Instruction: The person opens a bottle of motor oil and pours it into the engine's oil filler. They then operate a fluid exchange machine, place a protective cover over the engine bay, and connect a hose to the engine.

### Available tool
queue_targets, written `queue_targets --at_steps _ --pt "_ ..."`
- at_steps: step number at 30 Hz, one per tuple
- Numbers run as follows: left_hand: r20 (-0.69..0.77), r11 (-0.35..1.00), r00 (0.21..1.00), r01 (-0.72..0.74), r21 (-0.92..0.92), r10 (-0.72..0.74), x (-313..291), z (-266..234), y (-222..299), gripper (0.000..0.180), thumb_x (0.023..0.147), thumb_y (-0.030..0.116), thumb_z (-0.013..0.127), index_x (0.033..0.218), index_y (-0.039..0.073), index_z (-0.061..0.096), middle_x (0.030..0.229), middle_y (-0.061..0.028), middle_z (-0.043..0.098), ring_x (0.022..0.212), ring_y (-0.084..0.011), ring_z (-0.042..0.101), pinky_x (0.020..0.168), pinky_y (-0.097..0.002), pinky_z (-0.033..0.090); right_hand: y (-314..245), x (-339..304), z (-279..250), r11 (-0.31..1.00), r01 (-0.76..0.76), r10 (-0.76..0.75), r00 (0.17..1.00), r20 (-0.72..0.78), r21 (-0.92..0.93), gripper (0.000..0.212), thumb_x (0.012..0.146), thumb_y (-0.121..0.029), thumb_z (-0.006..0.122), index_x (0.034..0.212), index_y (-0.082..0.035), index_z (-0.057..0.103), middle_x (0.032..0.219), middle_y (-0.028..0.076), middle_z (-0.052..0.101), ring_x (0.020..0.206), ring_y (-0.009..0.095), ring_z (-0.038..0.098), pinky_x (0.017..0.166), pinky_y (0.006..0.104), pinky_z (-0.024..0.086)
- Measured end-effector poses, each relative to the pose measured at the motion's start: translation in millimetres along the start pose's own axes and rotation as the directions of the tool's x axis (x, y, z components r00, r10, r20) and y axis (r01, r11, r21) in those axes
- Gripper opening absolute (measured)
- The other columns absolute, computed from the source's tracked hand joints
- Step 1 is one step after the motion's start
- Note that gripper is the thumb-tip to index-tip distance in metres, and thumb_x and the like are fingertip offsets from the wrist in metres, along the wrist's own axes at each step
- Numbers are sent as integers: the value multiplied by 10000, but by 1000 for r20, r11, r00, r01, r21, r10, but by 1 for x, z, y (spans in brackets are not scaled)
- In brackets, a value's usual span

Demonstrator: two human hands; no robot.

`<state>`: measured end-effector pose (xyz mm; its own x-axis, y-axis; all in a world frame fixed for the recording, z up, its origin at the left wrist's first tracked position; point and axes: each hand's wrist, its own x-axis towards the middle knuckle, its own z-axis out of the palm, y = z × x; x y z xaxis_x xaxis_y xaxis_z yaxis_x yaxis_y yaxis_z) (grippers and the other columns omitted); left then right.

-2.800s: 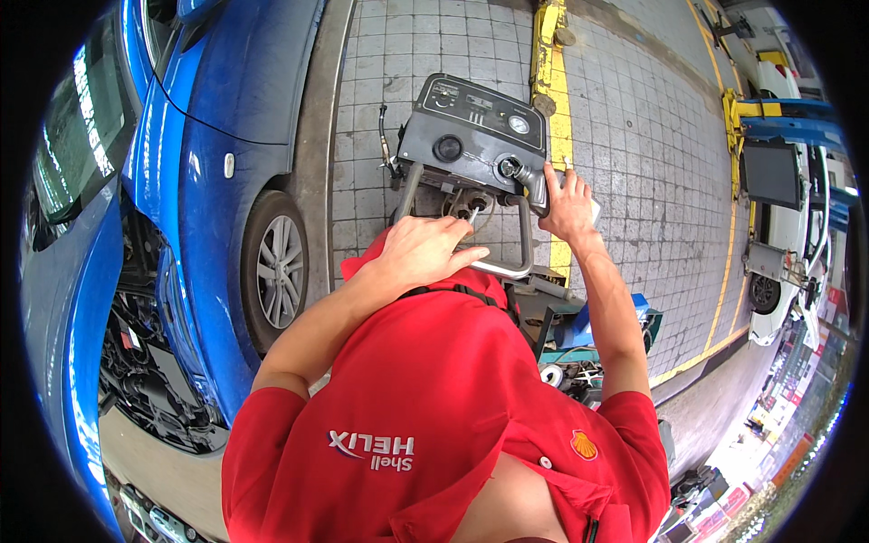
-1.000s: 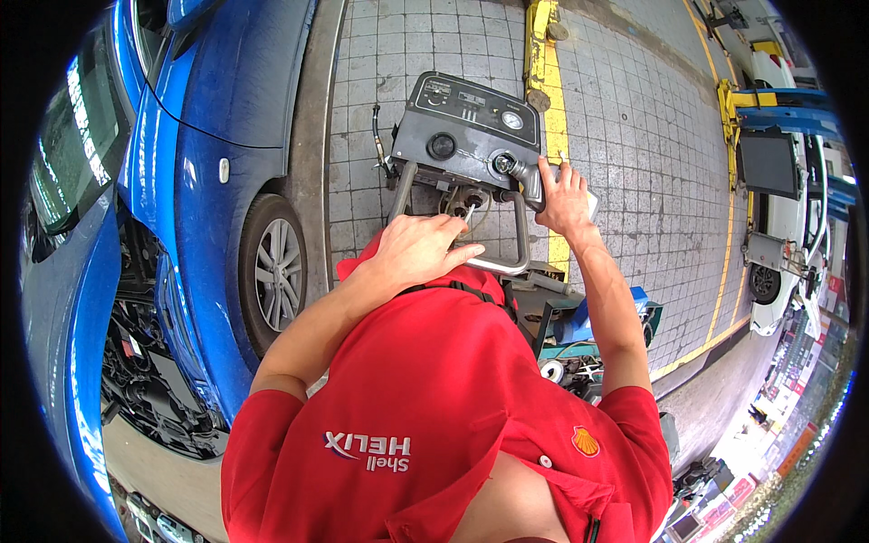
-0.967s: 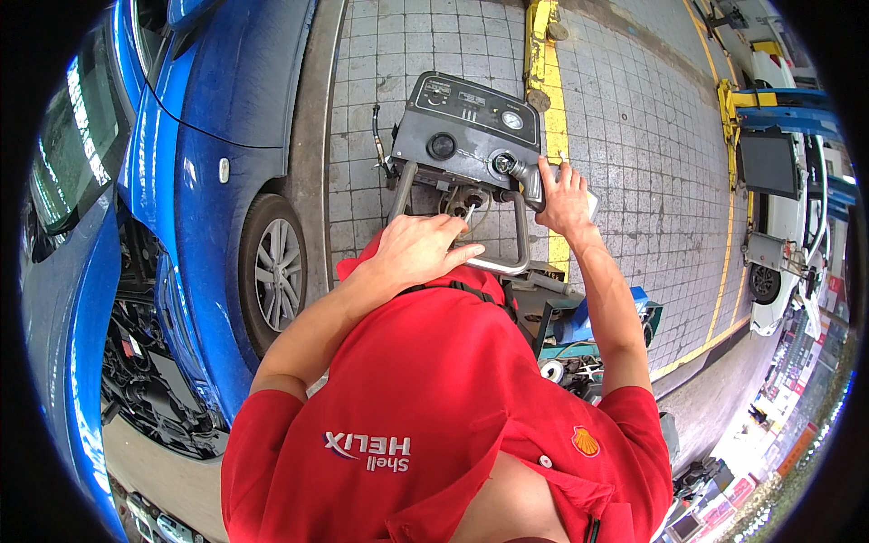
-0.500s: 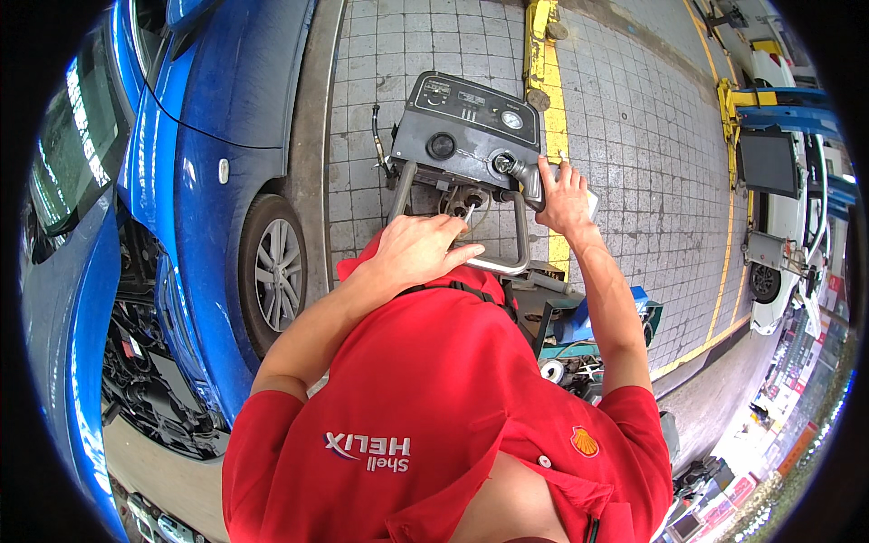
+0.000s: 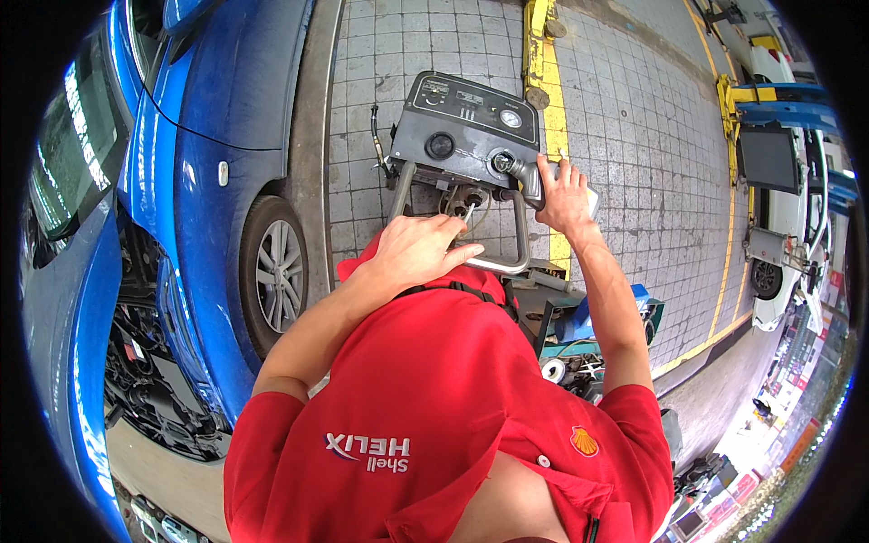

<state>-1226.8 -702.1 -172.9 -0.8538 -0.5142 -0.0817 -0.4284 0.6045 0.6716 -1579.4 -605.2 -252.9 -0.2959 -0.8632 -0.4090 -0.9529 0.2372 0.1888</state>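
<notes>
A dark grey machine [image 5: 471, 127] with a control panel and a round gauge stands in front of me. My right hand [image 5: 567, 199] grips a grey bottle [image 5: 536, 184], tipped on its side. The bottle's neck points left into the round filler opening [image 5: 502, 163] in the machine's top; any liquid is too small to see. My left hand [image 5: 421, 251] lies over the near left corner of the machine's metal tube handle [image 5: 522, 237], its thumb pointing right and its fingertips partly hidden. A black round cap [image 5: 441, 146] sits left of the filler opening.
A blue car [image 5: 226, 90] with its front wheel [image 5: 274, 262] stands close on my left. A green tool cart [image 5: 579, 347] holding a blue box and loose parts is by my right arm. A yellow lift beam [image 5: 546, 63] lies beyond the machine. A white car [image 5: 778, 208] is far right.
</notes>
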Motion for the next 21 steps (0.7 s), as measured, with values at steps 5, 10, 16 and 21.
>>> queue_targets --at_steps 5,10,16,21 --pt "-4 1000 1000 -6 11 6 0 2 -1 497 1058 595 754 1131 106 807 1017 -60 834 859 -307 814 738 -473 637 0 0 -1 1000 1 -1 1000 -6 5 1478 666 -348 1050 1855 -267 176 1682 327 446 1545 551 459 1299 665 383" --pt "-11 1000 1000 -12 15 12 0 3 -2 507 1058 605 751 1132 106 807 1010 -56 836 856 -305 816 736 -473 637 0 -1 -2 1000 0 0 1000 -13 5 1472 656 -327 1048 1850 -264 188 1675 330 452 1537 553 470 1294 664 388" --pt "1 1000 1000 -10 15 10 0 2 -2 512 1057 609 749 1135 106 808 1015 -57 838 853 -306 816 736 -474 636 1 0 -2 1000 5 -5 1000 -25 7 1441 658 -298 1033 1839 -264 207 1665 338 457 1526 556 479 1294 652 389" --pt "1 1000 1000 -6 15 6 0 2 -2 515 1059 607 747 1140 103 809 1023 -62 840 858 -308 817 739 -474 636 0 -1 -3 1000 7 -7 999 -32 2 1425 663 -286 1021 1836 -262 213 1656 343 461 1511 554 494 1291 647 393"
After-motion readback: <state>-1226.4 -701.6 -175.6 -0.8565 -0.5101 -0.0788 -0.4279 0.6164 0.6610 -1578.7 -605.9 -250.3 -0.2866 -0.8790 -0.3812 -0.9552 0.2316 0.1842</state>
